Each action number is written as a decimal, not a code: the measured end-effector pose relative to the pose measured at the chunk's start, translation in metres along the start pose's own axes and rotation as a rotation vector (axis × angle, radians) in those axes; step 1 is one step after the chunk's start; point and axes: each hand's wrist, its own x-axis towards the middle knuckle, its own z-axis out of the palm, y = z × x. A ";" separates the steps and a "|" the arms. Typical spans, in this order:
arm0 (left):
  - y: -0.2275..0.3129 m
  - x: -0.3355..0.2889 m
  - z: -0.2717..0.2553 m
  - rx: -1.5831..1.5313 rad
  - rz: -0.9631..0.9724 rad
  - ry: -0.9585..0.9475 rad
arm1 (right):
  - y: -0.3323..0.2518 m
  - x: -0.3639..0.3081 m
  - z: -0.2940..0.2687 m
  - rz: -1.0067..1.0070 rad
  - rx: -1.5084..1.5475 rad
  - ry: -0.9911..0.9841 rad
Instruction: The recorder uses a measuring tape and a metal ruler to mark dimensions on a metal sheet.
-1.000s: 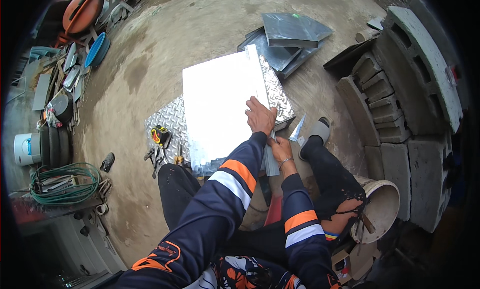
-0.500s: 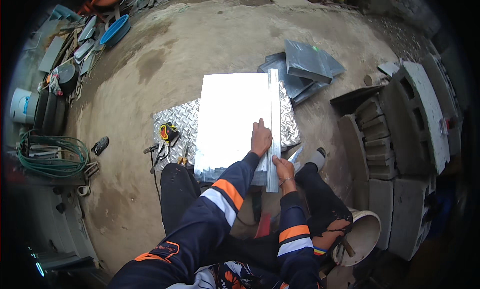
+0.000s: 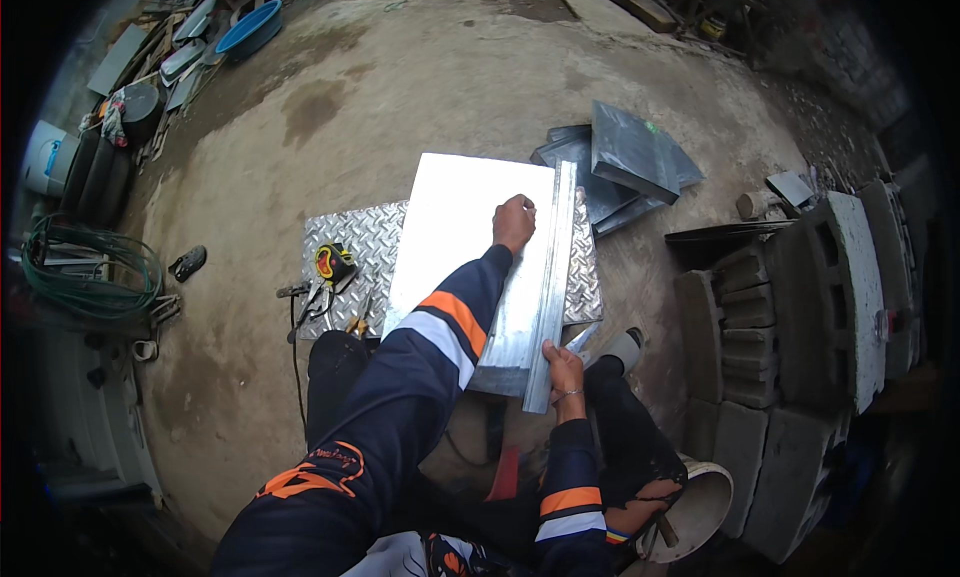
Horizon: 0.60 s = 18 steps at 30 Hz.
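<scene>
One left hand [image 3: 514, 225] bunches its fingers together; one right hand's fingers [image 3: 551, 351] clamp one metal strip [image 3: 552, 292].

Diffuse, moderate light, soft shadows on concrete floor [image 3: 230, 257]. Sheet metal panel [image 3: 460, 212] blown out white over tread plate [image 3: 375, 232], greyer past its near edge. Fisheye bows concrete blocks [image 3: 845, 287]; corners black, green hose [image 3: 95, 292] soft.

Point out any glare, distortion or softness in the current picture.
Head view: bright glare washes out much of the metal sheet; head view: fisheye curvature bows the concrete blocks near the right rim, and the corners go black; head view: the green hose at left looks dim and soft.
</scene>
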 end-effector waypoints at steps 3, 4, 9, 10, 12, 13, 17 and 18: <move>0.006 0.019 0.007 0.022 -0.043 -0.040 | -0.001 -0.007 -0.001 -0.007 -0.008 0.016; 0.006 0.026 0.010 0.037 -0.066 -0.060 | -0.001 -0.008 -0.002 -0.009 -0.008 0.007; 0.001 0.072 0.009 0.065 0.022 0.009 | 0.000 -0.006 0.011 -0.037 -0.011 -0.016; 0.009 0.072 0.019 0.055 0.054 0.009 | 0.006 -0.004 0.004 -0.041 0.010 0.000; 0.017 0.075 0.025 0.054 0.082 0.004 | 0.005 -0.008 0.002 -0.032 0.008 0.021; 0.020 0.081 0.024 0.118 0.057 0.015 | 0.002 -0.009 0.004 -0.038 0.001 0.021; 0.028 0.086 0.030 0.234 0.073 0.085 | -0.004 -0.013 0.005 -0.018 -0.077 0.027; 0.029 0.086 0.032 0.254 0.076 0.107 | -0.004 -0.014 0.005 -0.021 -0.071 0.027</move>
